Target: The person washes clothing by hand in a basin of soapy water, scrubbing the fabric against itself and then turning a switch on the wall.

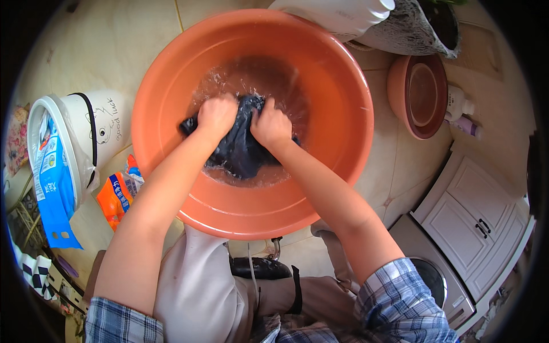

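Observation:
A large orange plastic basin stands before me with water in its bottom. In it a dark, wet cloth, perhaps a garment, lies partly in the water and is bunched up between my hands. My left hand is closed in a fist on the cloth's left part. The fingers of my right hand grip its right side, thumb turned inward. Water splashes around both hands, and they are slightly blurred. Some of the cloth's lower edges are hidden under the water and behind my forearms.
To the left stand a white bin with a blue packet in it and an orange packet. At right are a smaller pink basin, a white bottle and a washing machine beside cabinets. A white jug touches the far rim.

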`<state>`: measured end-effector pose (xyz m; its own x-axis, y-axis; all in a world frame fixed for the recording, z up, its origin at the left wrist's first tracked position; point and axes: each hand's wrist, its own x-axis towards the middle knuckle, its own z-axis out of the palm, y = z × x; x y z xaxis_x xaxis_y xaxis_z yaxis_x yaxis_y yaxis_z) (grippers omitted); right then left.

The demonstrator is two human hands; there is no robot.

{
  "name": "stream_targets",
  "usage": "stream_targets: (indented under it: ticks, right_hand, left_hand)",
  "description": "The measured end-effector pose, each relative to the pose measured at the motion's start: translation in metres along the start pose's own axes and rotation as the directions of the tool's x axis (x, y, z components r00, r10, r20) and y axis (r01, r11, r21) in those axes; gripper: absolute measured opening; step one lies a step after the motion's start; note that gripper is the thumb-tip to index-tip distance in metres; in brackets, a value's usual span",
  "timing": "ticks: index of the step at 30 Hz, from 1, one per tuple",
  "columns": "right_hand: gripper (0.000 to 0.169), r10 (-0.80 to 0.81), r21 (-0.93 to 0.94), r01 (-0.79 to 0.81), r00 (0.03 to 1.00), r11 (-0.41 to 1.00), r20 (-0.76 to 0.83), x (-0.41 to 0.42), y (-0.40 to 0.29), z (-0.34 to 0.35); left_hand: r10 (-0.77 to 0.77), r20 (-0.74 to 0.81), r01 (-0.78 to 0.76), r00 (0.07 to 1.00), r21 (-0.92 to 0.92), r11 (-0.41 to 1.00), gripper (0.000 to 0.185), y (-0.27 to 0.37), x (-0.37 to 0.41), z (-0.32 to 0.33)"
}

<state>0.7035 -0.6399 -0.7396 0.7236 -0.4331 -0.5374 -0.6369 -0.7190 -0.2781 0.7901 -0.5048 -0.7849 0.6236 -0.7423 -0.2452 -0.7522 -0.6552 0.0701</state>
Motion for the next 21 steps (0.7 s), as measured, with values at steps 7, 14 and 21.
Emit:
stream_targets:
  ticks: [7, 14, 21]
  right_hand:
    - [0.061, 0.323, 0.229, -0.333, 0.943, 0.915, 0.08, -0.031, 0.001, 0.0]
    - [0.061, 0.386, 0.784, -0.29, 0.92, 0.55, 0.07, -0.077, -0.033, -0.033]
    - [0.064, 0.241, 0.717, -0.205, 0.969, 0.666, 0.053, -0.089, -0.079, -0.044]
  left_hand:
    - [-0.459, 0.607, 0.758, 0.649, -0.572, 0.314, 0.052, 0.0, -0.037, -0.011]
    - [-0.177, 0.806, 0.499, 0.565, -0.505, -0.704, 0.062, 0.051, -0.064, -0.068]
    - [-0.318, 0.738, 0.442, 0.596, -0.631, -0.638, 0.049, 0.034, -0.069, -0.104]
